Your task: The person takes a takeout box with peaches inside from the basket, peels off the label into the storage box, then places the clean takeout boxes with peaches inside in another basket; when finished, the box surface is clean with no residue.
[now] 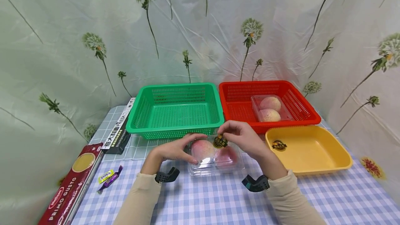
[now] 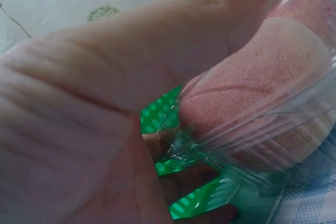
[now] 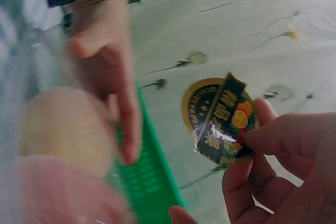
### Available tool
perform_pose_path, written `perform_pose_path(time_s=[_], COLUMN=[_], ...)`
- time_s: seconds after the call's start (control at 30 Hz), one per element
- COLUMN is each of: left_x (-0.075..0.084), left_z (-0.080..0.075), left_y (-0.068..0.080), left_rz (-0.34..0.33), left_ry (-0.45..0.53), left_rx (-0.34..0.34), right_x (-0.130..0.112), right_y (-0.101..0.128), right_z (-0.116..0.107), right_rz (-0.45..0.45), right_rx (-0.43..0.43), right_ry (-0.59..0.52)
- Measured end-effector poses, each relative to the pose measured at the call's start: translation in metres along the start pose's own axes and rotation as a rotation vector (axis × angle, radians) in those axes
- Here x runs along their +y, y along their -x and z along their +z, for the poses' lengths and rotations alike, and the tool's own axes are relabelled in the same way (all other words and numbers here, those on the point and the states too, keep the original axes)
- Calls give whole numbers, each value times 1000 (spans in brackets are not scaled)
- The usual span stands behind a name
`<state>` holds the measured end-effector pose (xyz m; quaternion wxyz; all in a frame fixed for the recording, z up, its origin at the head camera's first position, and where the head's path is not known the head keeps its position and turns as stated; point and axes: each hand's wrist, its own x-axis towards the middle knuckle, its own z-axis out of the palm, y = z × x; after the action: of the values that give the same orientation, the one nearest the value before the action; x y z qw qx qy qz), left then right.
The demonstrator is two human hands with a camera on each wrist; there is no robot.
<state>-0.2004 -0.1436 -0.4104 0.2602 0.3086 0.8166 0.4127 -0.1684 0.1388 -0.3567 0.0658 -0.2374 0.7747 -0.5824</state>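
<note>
A clear plastic fruit box (image 1: 215, 169) with two pink peaches (image 1: 202, 149) inside lies on the checked cloth. My left hand (image 1: 175, 147) spans its left end, thumb at the front and fingers at the back, holding it. In the left wrist view the thumb crosses near a peach (image 2: 252, 98) under the clear plastic, with fingertips beyond the box. Above the box's right half, my right hand (image 1: 242, 136) pinches a round black-and-gold sticker (image 3: 220, 119) between thumb and fingers. The sticker has a fruit picture on it and appears apart from the lid.
A green basket (image 1: 175, 132) stands behind the box. Beside it, a red basket (image 1: 237, 112) contains another box of peaches (image 1: 270, 108). At right is a yellow tray (image 1: 312, 150) with a similar sticker (image 1: 279, 145). Pasta boxes (image 1: 75, 183) and two wrapped candies (image 1: 110, 180) lie left.
</note>
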Motion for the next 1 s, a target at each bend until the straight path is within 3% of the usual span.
perform_pose_path(time_s=[0.27, 0.57, 0.77, 1.0], left_x=[1, 0, 1, 0], left_z=[0, 0, 0, 0], left_y=[0, 0, 0, -1], left_rz=[5, -1, 3, -4], left_ry=[1, -2, 2, 2], left_rx=[-3, 4, 5, 4], right_x=[-11, -15, -4, 9], right_y=[13, 30, 42, 58], right_z=[-40, -82, -110, -140], right_rz=[8, 52, 62, 163], right_rx=[98, 261, 275, 283], right_ry=[-28, 122, 187, 301])
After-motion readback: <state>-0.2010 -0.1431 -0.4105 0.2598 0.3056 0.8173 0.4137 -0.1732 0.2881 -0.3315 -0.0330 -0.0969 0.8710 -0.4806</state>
